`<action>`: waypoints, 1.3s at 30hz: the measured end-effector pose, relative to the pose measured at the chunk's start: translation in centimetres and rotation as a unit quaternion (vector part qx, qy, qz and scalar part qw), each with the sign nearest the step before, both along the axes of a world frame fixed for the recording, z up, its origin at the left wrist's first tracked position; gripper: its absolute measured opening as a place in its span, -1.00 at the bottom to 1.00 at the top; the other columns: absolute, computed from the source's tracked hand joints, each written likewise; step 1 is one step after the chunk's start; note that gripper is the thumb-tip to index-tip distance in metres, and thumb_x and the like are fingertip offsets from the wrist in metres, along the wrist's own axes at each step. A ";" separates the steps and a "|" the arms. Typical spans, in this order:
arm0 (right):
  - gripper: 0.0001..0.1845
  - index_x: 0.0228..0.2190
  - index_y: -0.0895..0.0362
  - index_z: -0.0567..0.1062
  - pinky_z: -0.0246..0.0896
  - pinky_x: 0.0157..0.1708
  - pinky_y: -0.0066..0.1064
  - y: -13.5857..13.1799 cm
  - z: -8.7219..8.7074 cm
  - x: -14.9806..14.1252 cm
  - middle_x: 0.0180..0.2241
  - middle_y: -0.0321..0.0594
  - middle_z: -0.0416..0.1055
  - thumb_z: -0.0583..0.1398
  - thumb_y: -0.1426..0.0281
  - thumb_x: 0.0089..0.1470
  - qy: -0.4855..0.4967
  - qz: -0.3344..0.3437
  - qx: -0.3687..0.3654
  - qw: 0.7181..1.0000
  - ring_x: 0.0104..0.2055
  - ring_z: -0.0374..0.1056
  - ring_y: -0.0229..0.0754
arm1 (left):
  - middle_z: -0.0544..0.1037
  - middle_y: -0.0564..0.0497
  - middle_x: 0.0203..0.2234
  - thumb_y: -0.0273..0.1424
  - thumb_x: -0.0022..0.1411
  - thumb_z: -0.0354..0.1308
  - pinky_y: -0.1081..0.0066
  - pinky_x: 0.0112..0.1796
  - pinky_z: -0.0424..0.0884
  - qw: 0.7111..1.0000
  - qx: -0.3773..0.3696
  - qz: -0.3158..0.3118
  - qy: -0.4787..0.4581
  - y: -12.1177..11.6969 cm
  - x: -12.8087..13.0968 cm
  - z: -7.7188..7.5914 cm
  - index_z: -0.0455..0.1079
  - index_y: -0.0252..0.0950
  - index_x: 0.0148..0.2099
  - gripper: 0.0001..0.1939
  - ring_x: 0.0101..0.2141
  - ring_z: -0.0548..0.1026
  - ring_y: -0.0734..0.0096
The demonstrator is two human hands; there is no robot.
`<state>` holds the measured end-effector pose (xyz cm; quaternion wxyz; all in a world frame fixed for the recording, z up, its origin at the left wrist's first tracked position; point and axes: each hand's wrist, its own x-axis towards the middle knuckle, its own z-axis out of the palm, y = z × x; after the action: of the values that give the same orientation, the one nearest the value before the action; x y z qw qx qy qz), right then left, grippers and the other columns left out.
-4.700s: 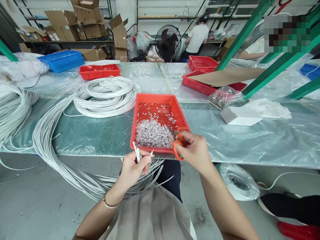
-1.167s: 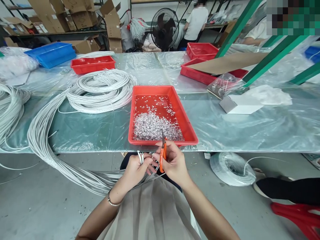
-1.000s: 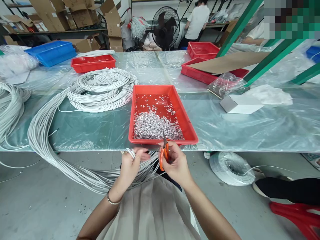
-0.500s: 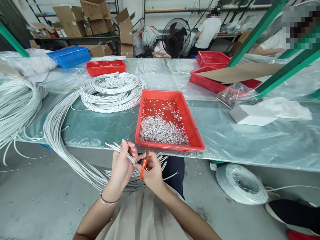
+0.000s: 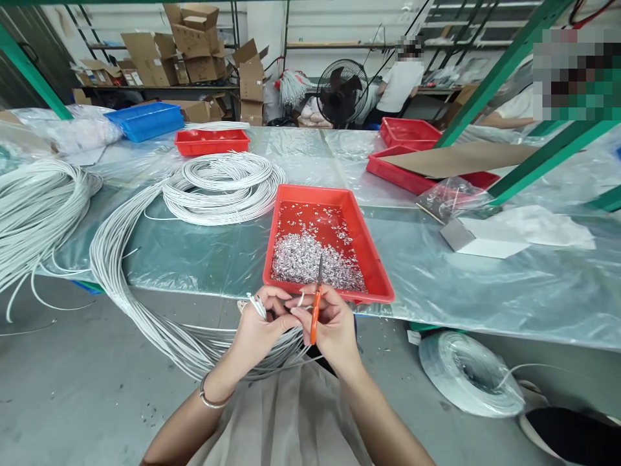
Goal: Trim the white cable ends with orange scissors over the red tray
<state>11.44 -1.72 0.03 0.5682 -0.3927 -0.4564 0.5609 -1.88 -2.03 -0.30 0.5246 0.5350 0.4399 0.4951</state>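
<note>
At the near edge of the green plastic-filmed surface (image 5: 427, 281), which runs wide to the right of a red rectangular plastic tray (image 5: 377, 265) heaped nearside with small silvery pieces (image 5: 301, 257), the left hand (image 5: 262, 333) has fingers closed on thin white cables (image 5: 256, 306) and the right hand (image 5: 337, 327) grips orange-handled metal scissors (image 5: 315, 318).
</note>
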 end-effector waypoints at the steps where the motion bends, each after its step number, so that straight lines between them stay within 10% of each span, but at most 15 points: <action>1: -0.63 -0.27 0.06 0.31 0.06 -0.74 -0.52 -0.1 0.2 0.9 -0.49 -0.37 0.40 0.33 0.37 -0.13 -0.034 0.010 0.012 0.999 -0.69 0.18 -0.36 | 0.35 0.18 -0.65 -0.43 0.02 0.28 0.56 -0.50 0.21 1.000 0.006 0.000 0.018 -0.1 0.0 0.2 0.33 -0.33 -0.28 -0.79 -0.59 0.30 0.59; 9: -0.68 -0.22 0.10 0.25 -0.10 -0.64 -0.50 -1.8 2.1 7.4 -0.61 -0.49 0.05 0.20 0.46 -0.06 -0.364 0.264 0.038 0.892 -0.61 -0.04 -0.35 | 0.40 0.09 -0.58 -0.37 0.17 0.15 0.54 -0.54 0.28 0.995 0.044 -0.047 0.076 -0.2 -0.3 0.4 0.44 -0.31 -0.21 -0.85 -0.58 0.33 0.56; 21: -0.85 -0.23 0.10 0.29 0.08 -0.46 -0.42 -2.0 3.6 8.6 -0.50 -0.29 0.29 0.00 0.32 0.21 -0.521 0.228 0.132 0.812 -0.47 0.19 -0.21 | 0.43 0.07 -0.60 -0.34 0.06 0.25 0.54 -0.55 0.22 0.989 0.048 -0.030 0.135 0.3 0.5 0.4 0.44 -0.33 -0.39 -0.86 -0.57 0.33 0.55; 27: -0.92 -0.30 0.06 0.30 0.00 -0.50 -0.40 -1.2 4.1 8.6 -0.53 -0.30 0.28 0.03 0.35 0.20 -0.533 0.240 0.168 0.794 -0.52 0.15 -0.21 | 0.37 0.07 -0.73 -0.13 0.11 0.15 0.51 -0.61 0.19 0.978 -0.061 -0.196 -0.023 1.0 -0.2 0.6 0.40 -0.36 -0.45 -0.64 -0.71 0.31 0.54; 31: -0.93 -0.36 0.08 0.36 -0.06 -0.55 -0.42 -0.3 3.5 9.0 -0.57 -0.33 0.23 0.08 0.40 0.16 -0.483 0.246 0.162 0.825 -0.55 0.07 -0.26 | 0.28 0.12 -0.81 -0.07 0.09 0.14 0.54 -0.71 -0.07 0.946 -0.120 -0.285 -0.099 1.4 -0.4 0.6 0.32 -0.36 -0.51 -0.58 -0.80 0.27 0.57; 36: -0.82 -0.38 0.14 0.44 -0.16 -0.67 -0.49 0.2 2.4 7.2 -0.68 -0.47 0.04 0.23 0.29 0.01 -0.247 0.168 0.088 0.950 -0.66 -0.09 -0.37 | 0.29 0.14 -0.79 -0.14 0.22 0.03 0.54 -0.64 0.09 0.970 -0.067 -0.233 -0.017 1.0 0.6 0.7 0.36 -0.37 -0.42 -0.62 -0.77 0.20 0.61; 39: -0.79 -0.47 0.16 0.46 -0.16 -0.67 -0.49 0.3 1.8 5.4 -0.71 -0.46 0.12 0.29 0.27 -0.05 -0.128 0.148 0.045 0.980 -0.69 -0.06 -0.39 | 0.32 0.11 -0.73 -0.28 0.27 -0.02 0.52 -0.57 0.20 0.977 -0.016 -0.197 0.078 0.7 1.2 0.8 0.37 -0.35 -0.44 -0.68 -0.70 0.27 0.56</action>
<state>16.81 -1.41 1.86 0.4325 -0.3631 -0.6036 0.5627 -0.72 -1.37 0.53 0.5846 0.6395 0.3733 0.3316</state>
